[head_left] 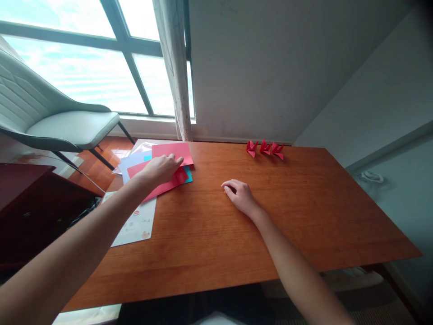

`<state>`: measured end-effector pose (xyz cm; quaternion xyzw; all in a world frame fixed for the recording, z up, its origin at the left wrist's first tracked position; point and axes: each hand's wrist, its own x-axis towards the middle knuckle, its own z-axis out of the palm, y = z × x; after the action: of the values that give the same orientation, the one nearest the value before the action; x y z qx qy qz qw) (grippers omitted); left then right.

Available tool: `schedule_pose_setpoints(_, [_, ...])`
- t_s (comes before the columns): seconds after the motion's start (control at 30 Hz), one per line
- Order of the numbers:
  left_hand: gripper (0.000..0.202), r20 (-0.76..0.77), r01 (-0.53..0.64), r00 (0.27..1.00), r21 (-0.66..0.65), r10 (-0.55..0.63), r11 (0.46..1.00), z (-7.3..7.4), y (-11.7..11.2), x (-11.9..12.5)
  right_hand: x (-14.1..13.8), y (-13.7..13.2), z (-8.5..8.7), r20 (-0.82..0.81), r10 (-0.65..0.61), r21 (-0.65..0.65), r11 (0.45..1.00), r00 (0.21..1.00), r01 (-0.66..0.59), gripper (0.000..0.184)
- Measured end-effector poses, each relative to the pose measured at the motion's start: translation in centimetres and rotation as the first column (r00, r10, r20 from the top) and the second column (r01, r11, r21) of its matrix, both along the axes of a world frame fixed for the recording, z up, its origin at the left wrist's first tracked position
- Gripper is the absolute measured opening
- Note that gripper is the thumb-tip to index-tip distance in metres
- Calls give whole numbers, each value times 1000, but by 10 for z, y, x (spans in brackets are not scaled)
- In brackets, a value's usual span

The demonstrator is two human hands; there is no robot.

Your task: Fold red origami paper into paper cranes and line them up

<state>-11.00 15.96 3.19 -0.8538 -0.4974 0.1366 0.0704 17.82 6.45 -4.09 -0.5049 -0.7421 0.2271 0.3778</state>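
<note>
At the left end of the table, my left hand (pixel 164 168) is on a small pile of coloured paper, its fingers bent in a pinch at the red sheets. One red sheet of paper (pixel 174 150) lies beyond the fingers, and another red sheet (pixel 169 184) sticks out below the hand. Part of the paper is hidden by my hand and forearm. My right hand (pixel 239 195) rests on the bare wood near the middle, fingers loosely curled together with nothing visible in them. Three folded red paper cranes (pixel 265 147) stand in a row at the far edge.
Beneath the red paper are a blue sheet (pixel 188 174), pale sheets and a clear plastic wrapper. A white printed sheet (pixel 137 223) lies nearer me on the wooden table (pixel 216 243). A pale chair (pixel 72 126) stands by the window, and a dark red cabinet (pixel 23 212) is at left.
</note>
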Motion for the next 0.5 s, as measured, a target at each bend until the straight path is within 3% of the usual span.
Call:
schedule_pose_setpoints(0.23, [35,35,-145,989,140,141,980,-3,-12,2,0,0,0,5,-1,10,1000,1000,1,17])
schedule_pose_setpoints(0.5, [36,169,-200,972,241,162,950,9,-28,5,0,0,2,5,4,1,1000,1000,-4,18])
